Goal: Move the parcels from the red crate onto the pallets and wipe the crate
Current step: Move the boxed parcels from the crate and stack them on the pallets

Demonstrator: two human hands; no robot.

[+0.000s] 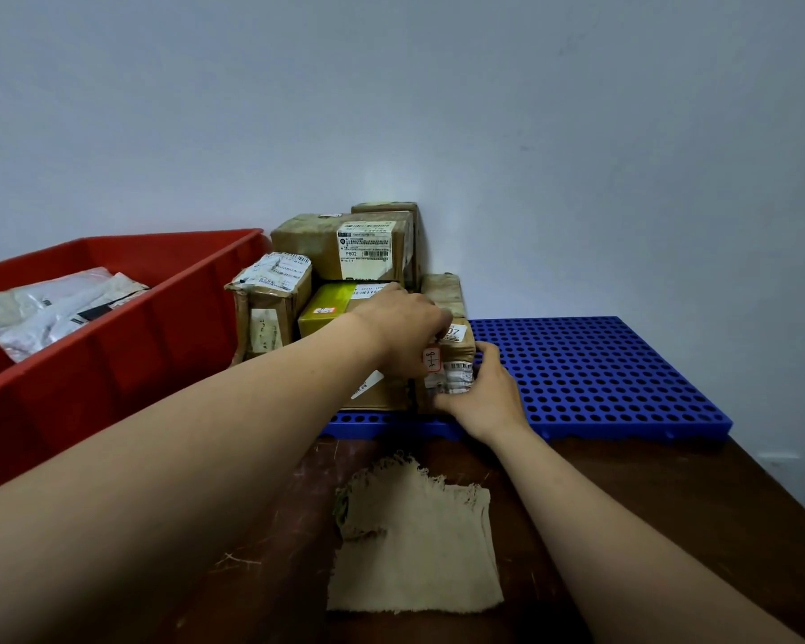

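**Item 1: small taped carton** (458, 353). It stands at the front edge of the blue perforated pallet (600, 374), touching the stacked parcels on its left.
- Hold: our left hand (405, 330) lies over its top, fingers curled down round the far upper edge. Our right hand (482, 395) clamps the near right corner, thumb on the front face and fingers wrapped round the side.
- Handling, as we judge it: stiff board, light enough for one hand, and slick where the tape runs. The paper labels look loose, so we grip on opposite faces and never by a label.

**Item 2: stacked parcels.** These are the large carton marked P802 (345, 246), the yellow-green box (331, 302) and the carton with a crumpled label (270, 302).
- Condition: all are on the pallet against the wall. They look rigid and dented at the corners.

**Item 3: plastic mailer bags** (43, 309). They lie in the red crate (168, 318) and are not yet moved.
- Handling, as we judge it: soft, floppy and slippery, with contents unknown. We would scoop under them or pinch a sealed edge with both hands, because a flat squeeze may let them slide out.

**Item 4: frayed beige cloth** (414, 541). It lies flat on the dark wooden table (670, 527), just before the pallet, untouched. It is limp, so we would bunch it to wipe.
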